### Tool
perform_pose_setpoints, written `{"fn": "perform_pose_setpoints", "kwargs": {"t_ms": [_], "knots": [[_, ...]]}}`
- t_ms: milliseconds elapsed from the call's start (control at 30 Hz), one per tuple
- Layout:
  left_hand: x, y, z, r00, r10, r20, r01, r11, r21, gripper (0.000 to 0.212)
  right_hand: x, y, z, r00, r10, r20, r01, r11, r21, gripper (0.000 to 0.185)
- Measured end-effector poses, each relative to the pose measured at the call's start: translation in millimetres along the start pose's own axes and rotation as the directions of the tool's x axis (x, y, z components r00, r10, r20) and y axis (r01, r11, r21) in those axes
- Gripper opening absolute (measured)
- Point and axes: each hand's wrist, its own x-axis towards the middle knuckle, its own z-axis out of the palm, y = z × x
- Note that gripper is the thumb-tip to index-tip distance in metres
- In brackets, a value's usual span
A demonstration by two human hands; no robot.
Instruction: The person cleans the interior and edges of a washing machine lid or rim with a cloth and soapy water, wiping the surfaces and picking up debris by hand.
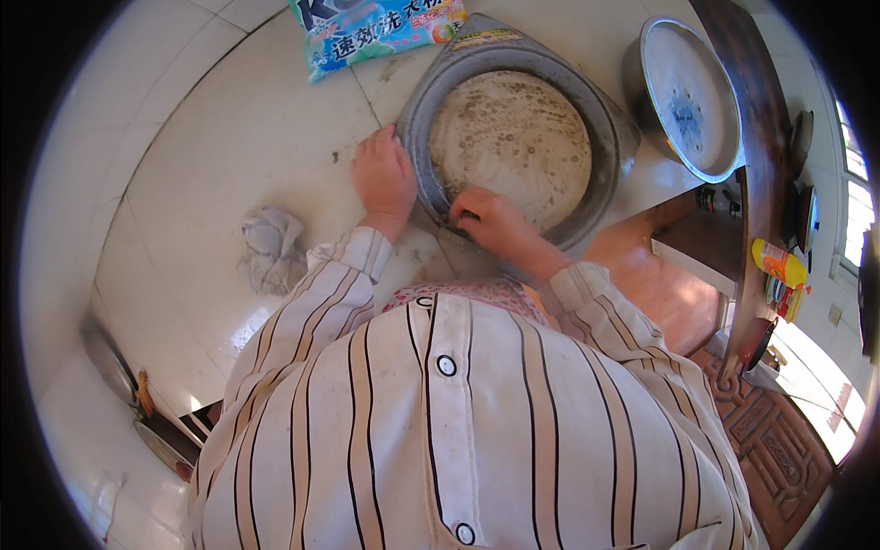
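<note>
A grey metal housing point(419, 110) with rounded corners and a wide round opening lies on the tiled surface before me. Inside its ring is a pale round area point(515, 144) speckled with brown spots; whether this is liquid or a solid plate is unclear. My left hand point(385, 175) grips the housing's left outer edge. At the near left of the inner rim, my right hand point(491, 220) pinches a small dark scrubbing pad point(469, 215) against the metal. Its fingers hide most of the pad.
A crumpled grey rag point(270, 249) lies left of my sleeve. Beyond the housing is a blue bag of washing powder point(385, 34). A steel basin point(722, 148) of foamy water stands at the right, near a dark wooden ledge point(760, 89). A yellow bottle point(778, 263) is farther right.
</note>
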Motion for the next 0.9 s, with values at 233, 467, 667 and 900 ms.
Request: {"fn": "perform_pose_setpoints", "kwargs": {"t_ms": [233, 467, 667, 900], "knots": [[5, 5, -3, 1.000, -0.009, 0.029, 0.009, 1.000, 0.009, 0.024, 36, -3, 11, 0.977, -0.056, -0.206, 0.051, 0.998, -0.032, 0.006], [4, 7, -4, 1.000, -0.004, 0.025, 0.004, 1.000, 0.011, 0.025, 31, -3, 16, 0.977, -0.143, -0.156, 0.123, 0.983, -0.133, 0.003], [3, 1, -3, 0.999, 0.000, 0.036, -0.001, 1.000, 0.019, 0.025, 18, 0, 7, 0.985, -0.157, -0.077, 0.149, 0.983, -0.103, 0.005], [5, 9, -4, 1.000, 0.005, 0.028, -0.005, 1.000, 0.013, 0.025, 49, 7, 16, 0.951, -0.182, -0.248, 0.122, 0.963, -0.239, 0.007]]}}
